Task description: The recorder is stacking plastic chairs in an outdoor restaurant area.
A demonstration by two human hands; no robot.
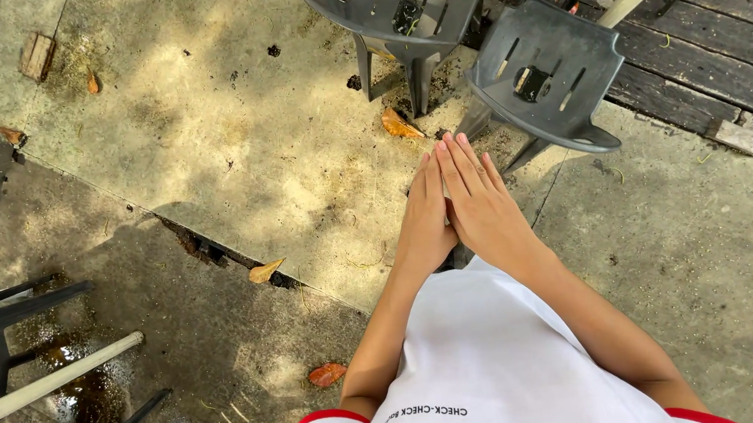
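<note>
Two dark plastic chairs [554, 77] stand on leaf-strewn concrete [210, 144].

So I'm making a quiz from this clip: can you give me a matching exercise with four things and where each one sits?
Things:
1. two dark plastic chairs
2. hands
3. puddle
4. wooden block

Places:
A. pressed palm to palm above the white shirt
B. top left on the concrete
C. top middle, at the edge of the wooden decking
D. lower left, among chair legs

Pairs: 1-C, 2-A, 3-D, 4-B
</note>
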